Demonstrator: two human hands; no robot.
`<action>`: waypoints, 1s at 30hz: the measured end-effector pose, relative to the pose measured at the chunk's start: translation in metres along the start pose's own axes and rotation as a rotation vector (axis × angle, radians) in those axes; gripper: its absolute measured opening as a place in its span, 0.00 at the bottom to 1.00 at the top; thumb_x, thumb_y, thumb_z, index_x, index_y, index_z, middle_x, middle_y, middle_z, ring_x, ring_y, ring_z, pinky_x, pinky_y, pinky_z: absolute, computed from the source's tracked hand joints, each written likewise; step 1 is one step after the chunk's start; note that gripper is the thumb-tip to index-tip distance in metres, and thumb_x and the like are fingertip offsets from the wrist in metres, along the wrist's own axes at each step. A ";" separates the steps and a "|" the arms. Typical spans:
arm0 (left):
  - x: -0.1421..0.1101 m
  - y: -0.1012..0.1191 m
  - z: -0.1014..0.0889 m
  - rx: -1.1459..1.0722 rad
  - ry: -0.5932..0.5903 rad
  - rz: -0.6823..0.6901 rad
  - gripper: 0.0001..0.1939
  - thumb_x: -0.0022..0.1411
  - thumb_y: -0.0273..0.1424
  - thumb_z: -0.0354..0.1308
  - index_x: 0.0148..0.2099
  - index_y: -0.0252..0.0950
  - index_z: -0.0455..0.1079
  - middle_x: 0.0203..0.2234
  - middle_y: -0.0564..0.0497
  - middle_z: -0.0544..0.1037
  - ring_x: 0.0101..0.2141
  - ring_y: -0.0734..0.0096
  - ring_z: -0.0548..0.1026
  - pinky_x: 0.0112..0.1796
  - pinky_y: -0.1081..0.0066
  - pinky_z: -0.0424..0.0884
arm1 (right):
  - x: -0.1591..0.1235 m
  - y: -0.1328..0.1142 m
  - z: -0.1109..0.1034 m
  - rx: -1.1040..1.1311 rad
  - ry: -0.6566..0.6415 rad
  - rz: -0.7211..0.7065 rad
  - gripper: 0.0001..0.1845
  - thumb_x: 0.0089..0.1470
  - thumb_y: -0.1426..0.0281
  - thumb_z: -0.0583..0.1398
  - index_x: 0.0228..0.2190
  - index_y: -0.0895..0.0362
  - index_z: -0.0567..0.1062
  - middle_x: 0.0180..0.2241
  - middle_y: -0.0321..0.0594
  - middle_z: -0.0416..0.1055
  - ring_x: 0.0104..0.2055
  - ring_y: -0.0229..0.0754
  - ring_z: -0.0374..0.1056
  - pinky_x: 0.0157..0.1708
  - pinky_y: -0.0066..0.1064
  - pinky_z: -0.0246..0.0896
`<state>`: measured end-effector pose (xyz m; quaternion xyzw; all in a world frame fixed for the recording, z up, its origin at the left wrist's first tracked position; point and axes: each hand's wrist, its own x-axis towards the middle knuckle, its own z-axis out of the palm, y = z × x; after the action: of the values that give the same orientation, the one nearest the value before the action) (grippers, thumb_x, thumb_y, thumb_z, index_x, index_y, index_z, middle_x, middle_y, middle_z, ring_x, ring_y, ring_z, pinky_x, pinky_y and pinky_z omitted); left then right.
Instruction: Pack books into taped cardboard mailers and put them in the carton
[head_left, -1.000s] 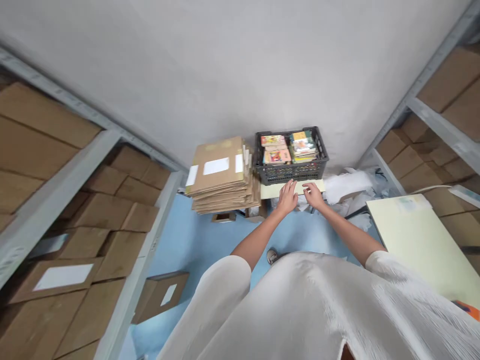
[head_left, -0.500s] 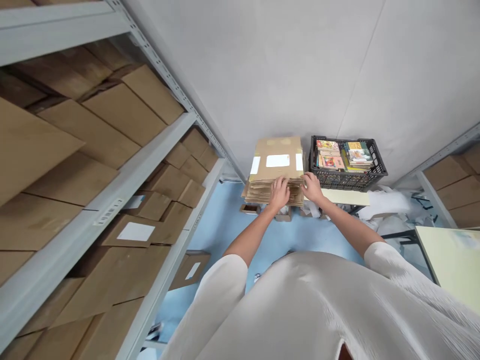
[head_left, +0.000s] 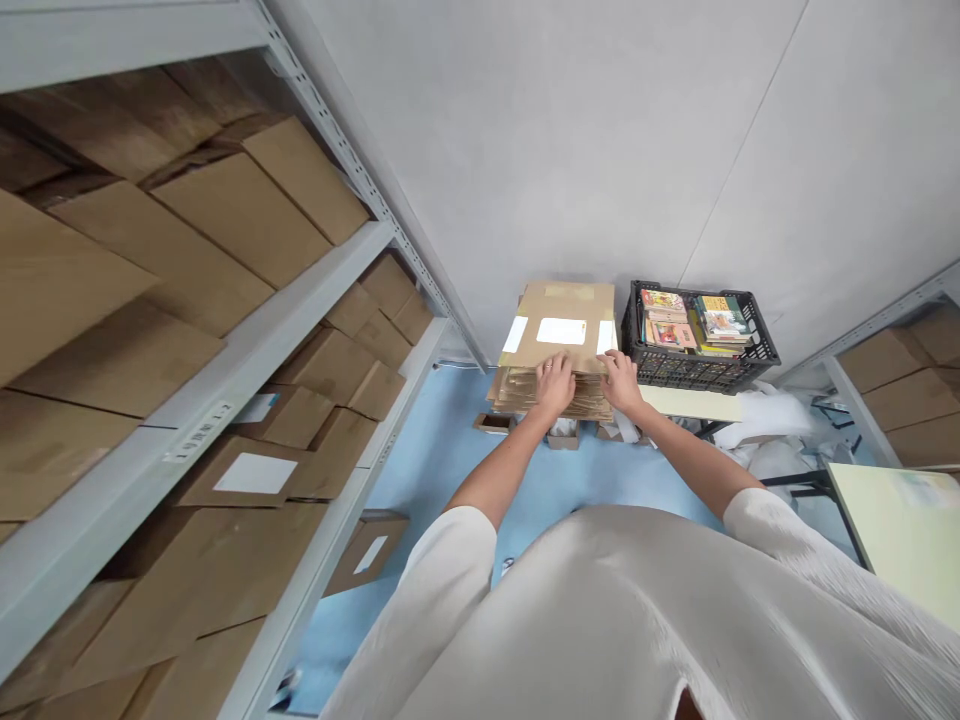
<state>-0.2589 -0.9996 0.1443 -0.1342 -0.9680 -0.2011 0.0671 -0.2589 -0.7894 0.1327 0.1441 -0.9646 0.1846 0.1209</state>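
A stack of flattened cardboard boxes lies on a low table against the wall. The top flattened cardboard box carries white labels and sits slightly askew over the pile. My left hand grips its front edge near the middle, fingers over the top. Close to the front right corner, my right hand is closed on the same edge, its fingers curled over. Both thumbs are largely hidden below the edge.
Beside the stack stands a black plastic crate of books. Shelving with cardboard boxes fills the left side, and a pale table stands at right. Small open boxes and white packing material lie low around the table.
My right hand has moved from the stack's right side onto the front edge of the top box. That box has turned slightly and its front edge looks lifted.
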 end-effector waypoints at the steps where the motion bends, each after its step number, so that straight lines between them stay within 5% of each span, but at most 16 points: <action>1: 0.000 -0.002 -0.001 0.036 -0.005 0.013 0.28 0.77 0.29 0.50 0.75 0.38 0.67 0.72 0.36 0.71 0.69 0.45 0.68 0.69 0.50 0.60 | 0.000 -0.002 -0.001 -0.033 -0.008 -0.011 0.30 0.65 0.75 0.56 0.66 0.55 0.75 0.67 0.56 0.68 0.61 0.61 0.61 0.57 0.48 0.55; 11: 0.007 -0.012 -0.009 0.110 0.002 0.092 0.24 0.78 0.31 0.49 0.70 0.36 0.71 0.68 0.36 0.75 0.64 0.45 0.72 0.64 0.51 0.64 | 0.017 -0.006 -0.024 -0.221 -0.156 -0.236 0.18 0.74 0.70 0.55 0.53 0.54 0.84 0.56 0.50 0.82 0.54 0.57 0.64 0.53 0.47 0.48; 16: 0.009 -0.009 -0.016 0.113 0.037 0.116 0.23 0.79 0.32 0.49 0.70 0.37 0.72 0.67 0.36 0.76 0.64 0.46 0.72 0.64 0.50 0.64 | 0.022 -0.004 -0.040 -0.265 -0.103 -0.291 0.19 0.74 0.73 0.53 0.47 0.56 0.84 0.48 0.51 0.82 0.49 0.56 0.62 0.50 0.46 0.48; 25: 0.012 -0.003 -0.029 0.147 0.041 0.254 0.30 0.78 0.25 0.44 0.76 0.42 0.69 0.71 0.40 0.75 0.69 0.51 0.70 0.66 0.48 0.61 | 0.003 -0.005 -0.053 -0.281 0.038 -0.276 0.19 0.74 0.72 0.52 0.54 0.56 0.80 0.54 0.53 0.79 0.53 0.58 0.62 0.55 0.47 0.52; 30: 0.010 0.001 -0.035 0.162 0.011 0.325 0.34 0.75 0.22 0.45 0.78 0.42 0.66 0.73 0.40 0.73 0.70 0.50 0.70 0.67 0.44 0.61 | 0.006 -0.018 -0.054 -0.307 0.042 -0.280 0.28 0.71 0.70 0.56 0.69 0.60 0.72 0.67 0.56 0.72 0.63 0.62 0.61 0.64 0.50 0.49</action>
<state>-0.2653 -1.0109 0.1785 -0.2820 -0.9462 -0.1098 0.1147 -0.2489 -0.7851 0.1892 0.2526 -0.9494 0.0199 0.1857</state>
